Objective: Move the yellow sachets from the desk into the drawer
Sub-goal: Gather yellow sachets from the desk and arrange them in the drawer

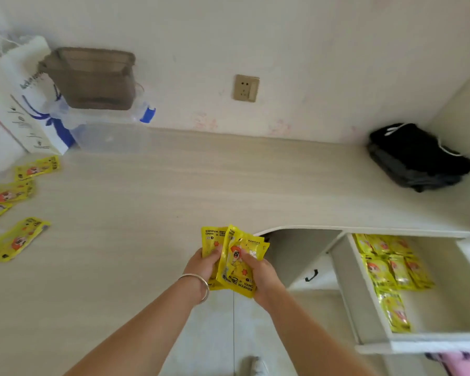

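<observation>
A small bundle of yellow hand-warmer sachets (235, 256) is held upright over the desk's front edge. My left hand (202, 267), with a silver bangle at the wrist, grips its left side, and my right hand (263, 278) grips its right side. Several more yellow sachets (17, 238) lie spread on the pale wooden desk (160, 191) at the far left. To the lower right the white drawer (364, 308) stands pulled out, with several sachets (391, 270) laid in rows along its left side.
A black bag (418, 158) sits at the desk's back right corner. A clear plastic box (109, 137), a brown bin (92, 77) and a white paper bag (25, 104) stand at the back left. A wall socket (246, 88) is above the desk.
</observation>
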